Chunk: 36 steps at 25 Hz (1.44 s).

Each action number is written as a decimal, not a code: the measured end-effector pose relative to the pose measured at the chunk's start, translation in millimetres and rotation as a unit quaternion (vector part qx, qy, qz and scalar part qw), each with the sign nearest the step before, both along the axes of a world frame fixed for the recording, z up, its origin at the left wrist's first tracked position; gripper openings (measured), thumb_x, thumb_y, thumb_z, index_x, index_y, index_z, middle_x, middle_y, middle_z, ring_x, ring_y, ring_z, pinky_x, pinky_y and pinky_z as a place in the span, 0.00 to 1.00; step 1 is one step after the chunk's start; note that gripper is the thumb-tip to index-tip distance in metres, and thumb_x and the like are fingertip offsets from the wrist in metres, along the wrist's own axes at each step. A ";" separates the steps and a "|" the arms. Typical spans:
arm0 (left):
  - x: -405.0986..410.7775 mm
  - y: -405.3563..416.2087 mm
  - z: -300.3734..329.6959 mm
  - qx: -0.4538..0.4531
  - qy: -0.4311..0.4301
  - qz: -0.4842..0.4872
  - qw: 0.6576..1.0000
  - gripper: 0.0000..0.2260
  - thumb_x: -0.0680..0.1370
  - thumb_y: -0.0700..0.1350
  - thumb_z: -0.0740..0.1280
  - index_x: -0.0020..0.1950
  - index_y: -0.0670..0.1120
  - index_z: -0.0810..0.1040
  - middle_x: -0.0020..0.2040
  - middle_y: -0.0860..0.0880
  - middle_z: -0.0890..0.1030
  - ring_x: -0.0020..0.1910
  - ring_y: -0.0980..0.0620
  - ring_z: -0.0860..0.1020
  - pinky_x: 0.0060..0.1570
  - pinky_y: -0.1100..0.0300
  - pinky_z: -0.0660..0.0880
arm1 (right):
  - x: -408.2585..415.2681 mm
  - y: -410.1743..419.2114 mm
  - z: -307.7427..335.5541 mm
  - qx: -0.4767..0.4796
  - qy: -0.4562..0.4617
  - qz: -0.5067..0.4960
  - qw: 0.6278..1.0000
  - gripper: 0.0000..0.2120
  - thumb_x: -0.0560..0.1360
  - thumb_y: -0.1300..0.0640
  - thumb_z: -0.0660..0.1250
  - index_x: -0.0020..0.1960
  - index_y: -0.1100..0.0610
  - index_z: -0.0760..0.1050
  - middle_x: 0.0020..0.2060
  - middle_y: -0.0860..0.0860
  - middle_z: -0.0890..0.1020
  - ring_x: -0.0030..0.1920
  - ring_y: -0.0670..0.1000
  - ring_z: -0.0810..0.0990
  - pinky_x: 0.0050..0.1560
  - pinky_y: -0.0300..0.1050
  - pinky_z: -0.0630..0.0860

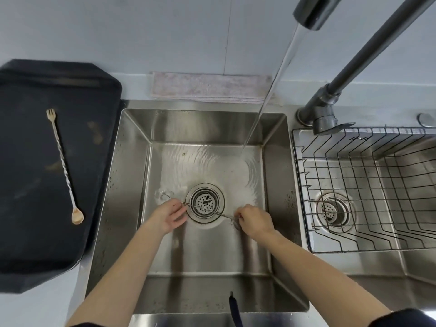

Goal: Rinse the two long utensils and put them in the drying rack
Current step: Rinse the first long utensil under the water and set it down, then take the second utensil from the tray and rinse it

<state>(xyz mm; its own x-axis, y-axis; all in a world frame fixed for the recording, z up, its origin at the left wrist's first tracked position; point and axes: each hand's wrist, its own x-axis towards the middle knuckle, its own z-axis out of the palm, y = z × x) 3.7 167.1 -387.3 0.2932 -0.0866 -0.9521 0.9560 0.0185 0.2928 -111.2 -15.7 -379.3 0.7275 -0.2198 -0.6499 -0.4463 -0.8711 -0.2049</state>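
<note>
Lying on the dark tray (28, 161) at left: one spoon (64, 165), fork end away, bowl near. In the sink (132, 175), left hand (168, 218), fingers pinched on a second utensil (205, 210) held across the drain (204, 202); right hand (253, 221) closed on its other end. Water (266, 97) falls behind them. Rack (368, 185) at right holds no utensils.

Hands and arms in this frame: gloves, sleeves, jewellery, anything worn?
Left hand and right hand are bare: no gloves, and no rings or watch visible. Forearms are uncovered up to the bottom edge, where dark sleeves start. A dark cord hangs at the sink's front rim.
</note>
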 end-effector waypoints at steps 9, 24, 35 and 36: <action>-13.7 -2.6 64.7 0.172 -0.259 -0.375 0.873 0.20 0.77 0.39 0.63 0.68 0.38 0.67 0.66 0.39 0.72 0.53 0.46 0.76 0.52 0.60 0.71 | 3.4 16.4 58.5 -0.015 -0.017 0.018 1.000 0.19 0.77 0.53 0.57 0.66 0.57 0.69 0.64 0.58 0.75 0.64 0.59 0.73 0.65 0.52 0.68; 9.9 99.8 171.0 0.282 -0.455 -0.491 0.687 0.20 0.78 0.46 0.59 0.70 0.44 0.65 0.70 0.43 0.70 0.61 0.39 0.74 0.61 0.51 0.71 | 44.0 129.3 135.6 0.102 -0.204 -0.041 0.973 0.18 0.77 0.57 0.59 0.66 0.58 0.69 0.62 0.57 0.77 0.63 0.57 0.74 0.63 0.52 0.72; 61.2 164.6 153.7 0.347 -0.405 -0.451 0.716 0.14 0.78 0.47 0.61 0.61 0.42 0.73 0.60 0.42 0.78 0.57 0.43 0.77 0.54 0.53 0.73 | 106.4 219.8 144.9 0.126 -0.212 -0.024 0.969 0.12 0.77 0.58 0.60 0.56 0.59 0.78 0.54 0.59 0.82 0.56 0.60 0.79 0.56 0.51 0.76; 65.7 165.8 150.3 0.349 -0.402 -0.452 0.716 0.14 0.78 0.47 0.61 0.60 0.42 0.74 0.59 0.42 0.79 0.57 0.43 0.77 0.54 0.53 0.73 | 111.9 226.2 141.7 0.124 -0.209 -0.019 0.970 0.11 0.77 0.58 0.60 0.55 0.59 0.78 0.54 0.59 0.82 0.56 0.60 0.79 0.55 0.51 0.76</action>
<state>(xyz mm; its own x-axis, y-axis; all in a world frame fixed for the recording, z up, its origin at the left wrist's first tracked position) 69.5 332.9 -237.0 0.8947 -0.1725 -0.4121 0.0030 -0.9201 0.3916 0.7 210.5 -237.6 0.9334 -0.1255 -0.3362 -0.3092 -0.7569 -0.5758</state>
